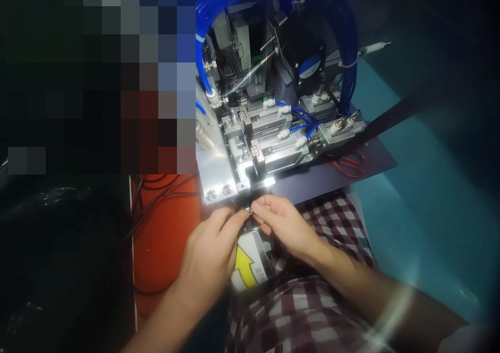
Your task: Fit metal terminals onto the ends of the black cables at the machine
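Note:
My left hand (214, 241) and my right hand (282, 222) meet just below the front edge of a metal machine (269, 150). Between their fingertips is a small shiny metal piece (250, 211), pinched from both sides; its kind is too small to make out. Both hands have their fingers closed. Right above them, the machine's lit metal block (242, 178) ends in a bright edge. Under the hands a white label (250, 269) with a yellow arrow shows, partly hidden by my left hand.
Thick blue hoses (347, 56) arch over the machine. Red-handled scissors (349, 164) lie on the dark plate (308, 186) at right. Black cables (164, 186) run over an orange surface (167, 238) at left. Checkered cloth (312, 311) covers my lap. The upper left is pixelated.

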`<action>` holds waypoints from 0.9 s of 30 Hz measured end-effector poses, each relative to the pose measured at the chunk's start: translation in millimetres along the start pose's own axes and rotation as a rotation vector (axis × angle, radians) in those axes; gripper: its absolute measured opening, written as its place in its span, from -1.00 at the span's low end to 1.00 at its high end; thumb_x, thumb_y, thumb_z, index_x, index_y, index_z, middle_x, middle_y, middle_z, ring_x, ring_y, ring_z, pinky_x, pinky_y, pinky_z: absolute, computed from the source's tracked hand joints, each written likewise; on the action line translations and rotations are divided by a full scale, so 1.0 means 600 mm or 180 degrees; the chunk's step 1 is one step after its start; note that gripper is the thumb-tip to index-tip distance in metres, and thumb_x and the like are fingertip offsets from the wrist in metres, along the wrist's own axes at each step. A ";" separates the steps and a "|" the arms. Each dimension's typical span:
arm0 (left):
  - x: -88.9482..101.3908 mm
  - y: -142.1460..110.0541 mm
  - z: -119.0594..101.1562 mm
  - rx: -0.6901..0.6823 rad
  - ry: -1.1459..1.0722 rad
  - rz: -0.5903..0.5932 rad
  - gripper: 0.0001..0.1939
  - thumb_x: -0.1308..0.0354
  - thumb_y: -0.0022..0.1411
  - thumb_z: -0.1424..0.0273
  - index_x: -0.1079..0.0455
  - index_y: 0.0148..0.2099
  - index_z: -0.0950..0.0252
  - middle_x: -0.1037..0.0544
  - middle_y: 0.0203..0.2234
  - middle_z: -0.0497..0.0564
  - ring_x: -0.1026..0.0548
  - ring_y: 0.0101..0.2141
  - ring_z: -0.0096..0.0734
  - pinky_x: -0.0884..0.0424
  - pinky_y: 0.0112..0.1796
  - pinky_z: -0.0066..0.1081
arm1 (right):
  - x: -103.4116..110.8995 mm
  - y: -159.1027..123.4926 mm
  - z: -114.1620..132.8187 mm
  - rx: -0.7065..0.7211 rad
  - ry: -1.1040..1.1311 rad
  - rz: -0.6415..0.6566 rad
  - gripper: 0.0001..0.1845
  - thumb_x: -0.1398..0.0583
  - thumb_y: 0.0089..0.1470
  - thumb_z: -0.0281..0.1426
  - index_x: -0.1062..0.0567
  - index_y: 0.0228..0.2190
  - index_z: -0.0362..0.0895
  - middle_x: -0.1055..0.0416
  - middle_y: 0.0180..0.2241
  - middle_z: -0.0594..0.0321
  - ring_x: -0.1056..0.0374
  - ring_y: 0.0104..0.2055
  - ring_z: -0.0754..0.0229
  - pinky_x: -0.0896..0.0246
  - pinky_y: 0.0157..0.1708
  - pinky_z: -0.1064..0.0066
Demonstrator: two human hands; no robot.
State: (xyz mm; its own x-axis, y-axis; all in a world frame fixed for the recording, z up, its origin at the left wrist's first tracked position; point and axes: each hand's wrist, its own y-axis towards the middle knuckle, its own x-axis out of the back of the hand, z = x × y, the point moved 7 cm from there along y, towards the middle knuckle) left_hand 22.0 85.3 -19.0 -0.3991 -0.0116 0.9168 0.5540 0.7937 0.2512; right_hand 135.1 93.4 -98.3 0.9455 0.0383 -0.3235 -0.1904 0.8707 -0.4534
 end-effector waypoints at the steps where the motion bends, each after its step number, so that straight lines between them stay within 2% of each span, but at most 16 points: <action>1: -0.001 0.000 0.000 0.0013 -0.0001 0.0013 -0.73 0.04 0.25 0.61 -0.44 -0.09 0.39 -0.48 -0.37 0.08 -0.49 -0.40 -0.38 -0.45 -0.43 -0.47 | 0.003 0.000 -0.001 -0.0023 0.0042 -0.0001 -0.63 -0.17 0.11 -0.16 -0.26 -0.56 -0.13 -0.14 -0.69 0.48 -0.03 -0.65 0.40 0.04 -0.60 0.50; 6: -0.002 0.001 0.002 0.0033 -0.0084 0.0014 -0.74 0.04 0.27 0.58 -0.44 -0.08 0.39 -0.46 -0.38 0.07 -0.47 -0.42 -0.40 -0.45 -0.44 -0.47 | 0.011 0.001 -0.005 0.0188 -0.0327 -0.0092 -0.62 -0.02 0.22 -0.11 -0.28 -0.48 -0.12 -0.16 -0.66 0.46 -0.08 -0.64 0.37 -0.01 -0.59 0.48; 8: -0.002 0.003 0.003 0.0053 -0.0117 0.0044 -0.72 0.06 0.28 0.58 -0.43 -0.07 0.39 -0.46 -0.37 0.08 -0.48 -0.40 -0.40 -0.46 -0.42 -0.47 | 0.003 0.000 -0.004 0.0390 -0.0496 -0.0066 -0.65 -0.05 0.21 -0.15 -0.25 -0.50 -0.11 -0.14 -0.64 0.46 -0.06 -0.63 0.37 0.02 -0.60 0.49; 11: -0.001 0.000 0.005 0.0116 -0.0269 0.0213 -0.69 0.09 0.30 0.56 -0.41 -0.02 0.35 -0.46 -0.31 0.08 -0.49 -0.35 -0.39 -0.47 -0.38 -0.46 | -0.005 0.000 -0.001 0.0586 -0.0379 -0.0090 -0.70 -0.12 0.17 -0.22 -0.23 -0.51 -0.10 -0.10 -0.62 0.47 0.04 -0.63 0.39 0.14 -0.64 0.49; 14: 0.007 -0.016 0.018 0.0395 -0.0552 0.0324 -0.70 0.07 0.32 0.53 -0.38 0.01 0.30 -0.46 -0.24 0.07 -0.49 -0.27 -0.40 -0.46 -0.28 -0.46 | -0.007 -0.001 0.001 0.0571 -0.0283 -0.0069 -0.71 -0.13 0.15 -0.24 -0.24 -0.52 -0.11 -0.11 -0.61 0.45 0.04 -0.62 0.39 0.16 -0.64 0.48; 17: 0.026 -0.044 0.042 0.0834 -0.0715 0.0174 -0.82 -0.01 0.32 0.48 -0.39 -0.07 0.27 -0.49 -0.25 0.02 -0.49 -0.22 -0.41 -0.44 -0.21 -0.49 | -0.004 0.000 0.004 0.0525 -0.0376 -0.0045 -0.71 -0.13 0.14 -0.25 -0.25 -0.53 -0.11 -0.16 -0.59 0.42 0.01 -0.60 0.38 0.13 -0.61 0.47; 19: 0.036 -0.056 0.053 0.0912 -0.0769 0.0132 -0.86 -0.06 0.31 0.45 -0.41 -0.11 0.26 -0.51 -0.27 -0.02 -0.49 -0.23 -0.44 -0.43 -0.21 -0.51 | -0.002 0.001 0.005 0.0510 -0.0430 -0.0020 -0.71 -0.13 0.14 -0.24 -0.25 -0.52 -0.11 -0.18 -0.59 0.42 0.00 -0.60 0.38 0.12 -0.61 0.47; 22: 0.045 -0.051 0.055 0.0482 -0.0512 0.0173 -0.81 -0.01 0.33 0.48 -0.43 -0.09 0.28 -0.53 -0.28 0.00 -0.51 -0.27 -0.45 -0.44 -0.27 -0.52 | -0.002 0.003 0.005 0.0536 -0.0438 -0.0004 -0.71 -0.13 0.14 -0.23 -0.25 -0.52 -0.11 -0.18 -0.60 0.43 0.00 -0.62 0.38 0.13 -0.61 0.46; 24: 0.047 -0.038 0.048 -0.0106 0.0071 0.0146 -0.75 0.07 0.34 0.52 -0.45 -0.13 0.34 -0.54 -0.31 0.05 -0.50 -0.33 -0.41 -0.43 -0.36 -0.48 | -0.002 0.002 0.005 0.0556 -0.0449 -0.0015 -0.72 -0.13 0.13 -0.23 -0.26 -0.52 -0.11 -0.18 -0.60 0.43 0.01 -0.62 0.38 0.12 -0.60 0.46; 27: 0.048 -0.028 0.032 -0.0923 0.0937 -0.0097 -0.68 0.13 0.34 0.57 -0.48 -0.25 0.40 -0.55 -0.39 0.12 -0.48 -0.40 -0.32 -0.39 -0.43 -0.39 | -0.003 0.000 0.007 0.0550 -0.0502 -0.0029 -0.72 -0.13 0.12 -0.23 -0.26 -0.52 -0.11 -0.19 -0.60 0.44 0.00 -0.62 0.38 0.12 -0.60 0.46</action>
State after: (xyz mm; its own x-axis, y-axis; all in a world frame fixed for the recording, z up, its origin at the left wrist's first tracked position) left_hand -13.0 83.1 -2.9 -0.2159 -0.2393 0.9466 0.7448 0.5866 0.3182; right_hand 134.2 95.5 -94.2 0.9791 0.0944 -0.1801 -0.1464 0.9418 -0.3025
